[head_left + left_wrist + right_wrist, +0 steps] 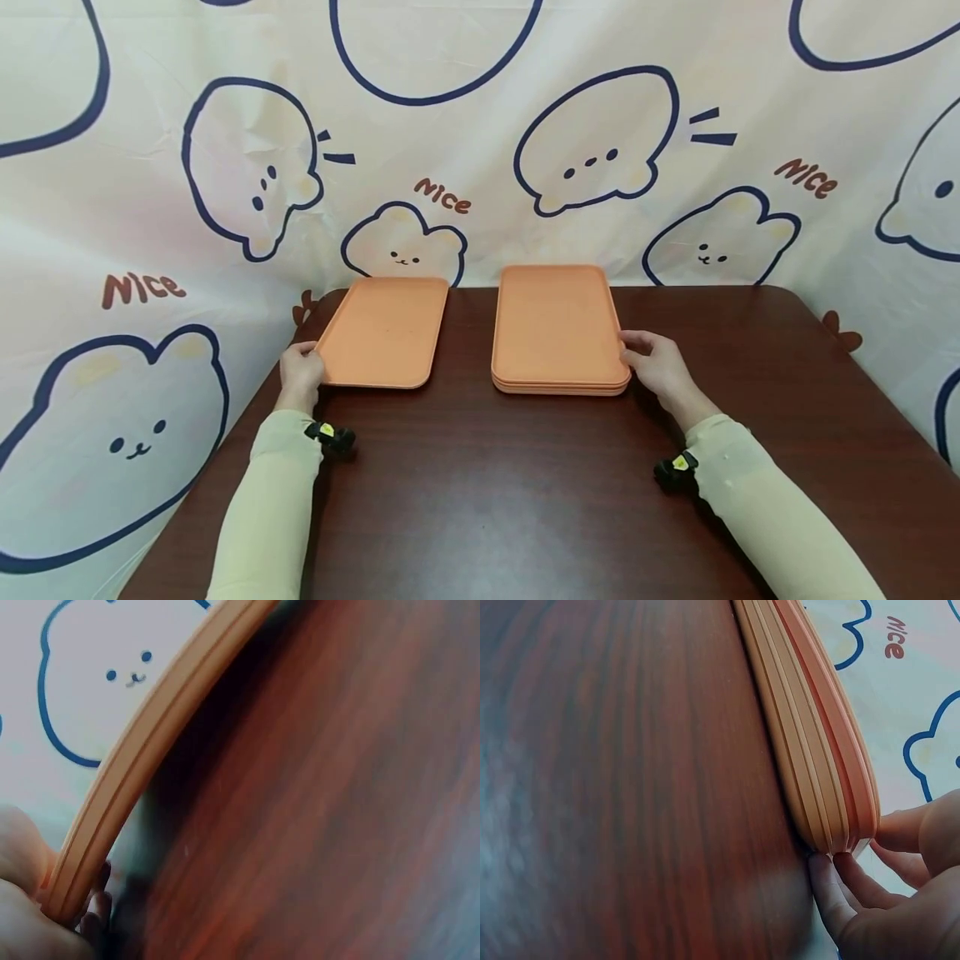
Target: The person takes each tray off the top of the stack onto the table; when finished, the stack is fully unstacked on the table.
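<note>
Though apart, both arms (262,508) (772,508) forward

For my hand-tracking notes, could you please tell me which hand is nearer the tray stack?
The right hand: it touches the stack at its right edge; the left hand grips the single tray, left of it.

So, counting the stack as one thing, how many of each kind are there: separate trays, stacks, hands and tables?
Separate tray: 1
Stack of trays: 1
Hands: 2, the left hand and the right hand
Table: 1
Total: 5
</note>
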`<state>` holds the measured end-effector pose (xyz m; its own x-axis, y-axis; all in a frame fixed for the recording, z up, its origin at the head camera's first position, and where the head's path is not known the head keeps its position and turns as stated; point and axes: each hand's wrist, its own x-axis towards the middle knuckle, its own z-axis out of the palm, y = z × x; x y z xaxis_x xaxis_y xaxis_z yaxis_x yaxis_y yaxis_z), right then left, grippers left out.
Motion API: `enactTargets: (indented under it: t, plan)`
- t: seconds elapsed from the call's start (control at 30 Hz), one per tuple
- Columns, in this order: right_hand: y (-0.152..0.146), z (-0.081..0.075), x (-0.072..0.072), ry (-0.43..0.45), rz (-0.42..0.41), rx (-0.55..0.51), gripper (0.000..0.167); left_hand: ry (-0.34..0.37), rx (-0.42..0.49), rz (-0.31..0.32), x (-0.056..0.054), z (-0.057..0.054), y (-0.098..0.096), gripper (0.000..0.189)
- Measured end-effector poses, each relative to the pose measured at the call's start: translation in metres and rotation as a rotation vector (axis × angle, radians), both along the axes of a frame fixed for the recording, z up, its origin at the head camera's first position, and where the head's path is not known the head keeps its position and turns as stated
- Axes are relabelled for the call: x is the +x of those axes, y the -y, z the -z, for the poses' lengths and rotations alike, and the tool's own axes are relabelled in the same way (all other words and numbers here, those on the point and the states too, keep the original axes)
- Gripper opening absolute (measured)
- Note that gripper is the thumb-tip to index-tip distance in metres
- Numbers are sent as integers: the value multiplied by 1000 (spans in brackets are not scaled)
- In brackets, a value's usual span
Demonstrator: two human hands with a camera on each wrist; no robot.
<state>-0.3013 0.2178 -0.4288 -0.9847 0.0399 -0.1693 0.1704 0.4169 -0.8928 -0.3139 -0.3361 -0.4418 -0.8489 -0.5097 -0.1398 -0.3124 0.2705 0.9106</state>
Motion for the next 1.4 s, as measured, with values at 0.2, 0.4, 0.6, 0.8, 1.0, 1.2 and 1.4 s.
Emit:
enactTargets:
  t: [0.2, 0.4, 0.6, 0.8, 1.0, 1.2, 1.4]
  plan:
    - [-5, -2, -2, -4, -5, -3, 49, 58, -157, 147, -2, 0, 7, 56]
    - [-9, -8, -1, 21, -23, -5, 51, 54, -373, 173, -3, -12, -4, 56]
    - [-12, -12, 4, 5, -38, -12, 53, -137, -282, 283, -5, -22, -48, 44]
    - [-12, -13, 5, -10, -53, -34, 53, -182, -112, 583, -5, -26, -110, 40]
    - [-11, -10, 3, -15, -80, -43, 54, -68, -104, 788, 4, -24, -168, 48]
    - [-11, -5, -1, 0, -87, 15, 52, -61, -63, 802, 1, -20, -207, 57]
    - [-7, -1, -3, -2, -52, 19, 52, -55, -77, 761, -3, -14, -218, 61]
